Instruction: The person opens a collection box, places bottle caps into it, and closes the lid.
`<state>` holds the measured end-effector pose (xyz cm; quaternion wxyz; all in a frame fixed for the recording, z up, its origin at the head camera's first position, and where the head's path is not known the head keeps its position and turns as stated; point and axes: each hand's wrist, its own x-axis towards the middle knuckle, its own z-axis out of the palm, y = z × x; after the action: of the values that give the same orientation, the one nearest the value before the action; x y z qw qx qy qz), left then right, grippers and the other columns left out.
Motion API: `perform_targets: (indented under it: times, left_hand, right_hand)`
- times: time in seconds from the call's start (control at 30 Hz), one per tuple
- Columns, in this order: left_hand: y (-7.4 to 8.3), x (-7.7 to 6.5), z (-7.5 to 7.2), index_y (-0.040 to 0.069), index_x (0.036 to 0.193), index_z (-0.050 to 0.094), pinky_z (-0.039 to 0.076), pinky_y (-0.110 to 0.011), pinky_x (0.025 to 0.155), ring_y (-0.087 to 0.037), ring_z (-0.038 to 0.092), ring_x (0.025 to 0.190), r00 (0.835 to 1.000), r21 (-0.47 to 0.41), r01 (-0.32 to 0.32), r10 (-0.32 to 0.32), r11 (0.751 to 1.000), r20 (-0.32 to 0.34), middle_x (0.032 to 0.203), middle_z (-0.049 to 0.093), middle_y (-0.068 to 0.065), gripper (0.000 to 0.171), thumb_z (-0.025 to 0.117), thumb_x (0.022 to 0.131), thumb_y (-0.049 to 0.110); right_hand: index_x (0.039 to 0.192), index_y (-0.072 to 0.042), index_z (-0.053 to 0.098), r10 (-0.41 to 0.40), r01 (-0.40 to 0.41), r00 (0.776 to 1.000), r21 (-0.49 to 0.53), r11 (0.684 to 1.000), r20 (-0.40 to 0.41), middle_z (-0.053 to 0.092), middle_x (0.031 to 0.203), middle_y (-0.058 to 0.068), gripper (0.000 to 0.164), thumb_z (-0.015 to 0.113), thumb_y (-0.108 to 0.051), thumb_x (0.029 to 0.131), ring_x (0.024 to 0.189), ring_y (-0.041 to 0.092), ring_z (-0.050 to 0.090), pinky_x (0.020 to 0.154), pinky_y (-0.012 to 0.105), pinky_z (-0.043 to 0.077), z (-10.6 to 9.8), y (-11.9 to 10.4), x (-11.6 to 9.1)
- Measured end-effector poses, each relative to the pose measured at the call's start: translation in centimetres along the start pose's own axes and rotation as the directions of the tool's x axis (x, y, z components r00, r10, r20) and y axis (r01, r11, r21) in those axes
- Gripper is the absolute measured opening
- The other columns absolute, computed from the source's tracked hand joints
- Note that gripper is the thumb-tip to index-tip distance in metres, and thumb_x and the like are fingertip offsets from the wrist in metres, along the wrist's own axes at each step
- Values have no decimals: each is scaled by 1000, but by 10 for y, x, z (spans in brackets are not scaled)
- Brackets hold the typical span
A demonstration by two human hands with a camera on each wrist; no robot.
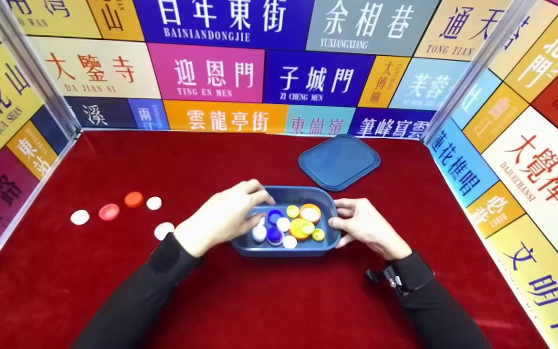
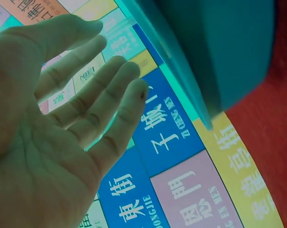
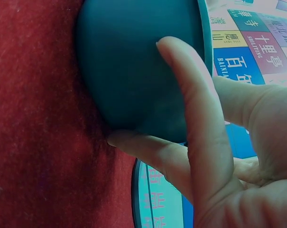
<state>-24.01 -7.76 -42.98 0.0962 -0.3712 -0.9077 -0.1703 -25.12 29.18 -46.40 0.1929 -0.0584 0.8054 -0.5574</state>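
A blue-grey plastic box (image 1: 286,251) with rounded corners stands on the red cloth before me. Inside lie several bottle caps: white, yellow, orange, and blue ones such as the blue cap (image 1: 274,234). My left hand (image 1: 225,213) hovers over the box's left end, fingertips above the caps there. Its fingers are loosely extended with nothing between them in the left wrist view (image 2: 62,109). My right hand (image 1: 366,225) holds the right end of the box, fingers spread against the outer wall (image 3: 138,71) and thumb at the rim.
A matching blue-grey lid (image 1: 339,162) lies flat behind the box, to the right. Left of the box are more caps: a red cap (image 1: 134,199), a pinkish-red cap (image 1: 109,212) and several white ones, one partly behind my left wrist. Printed panels (image 1: 211,72) wall the table's back and sides.
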Motion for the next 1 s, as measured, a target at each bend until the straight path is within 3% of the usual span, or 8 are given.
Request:
perform_targets:
  times: [0.27,0.47,0.73,1.0]
  left_hand:
    - [-22,-16,-12,18,138,80,72,-45,107,-25,74,119,996,11,43,-42,999,-74,134,72,-8,36,89,104,23]
    - [-49,-26,-22,14,137,81,70,-50,108,-31,75,122,983,-32,101,-104,994,-150,134,74,-12,33,88,105,20]
    - [-92,-47,-30,10,142,79,64,-59,118,-38,72,132,953,-92,279,-287,956,-95,139,71,-16,37,85,105,15]
    - [-122,-67,-30,7,143,78,61,-64,120,-43,72,128,928,-123,362,-370,924,-44,140,72,-22,38,83,107,16]
  right_hand:
    - [162,6,61,3,-3,1000,-2,1000,1,75,150,31,55,75,-2,109,96,34,90,68,39,73,-1,0,0]
    - [163,7,60,3,-3,1000,-1,1000,5,73,152,32,56,76,-3,109,98,34,90,69,39,73,-1,-1,0]
    - [162,6,61,7,-7,1000,-6,1000,2,75,151,31,56,75,-3,109,96,34,90,68,39,73,1,-1,1]
    - [162,5,61,7,-7,1000,-7,1000,2,75,150,31,56,75,-2,108,94,31,89,69,39,73,1,0,0]
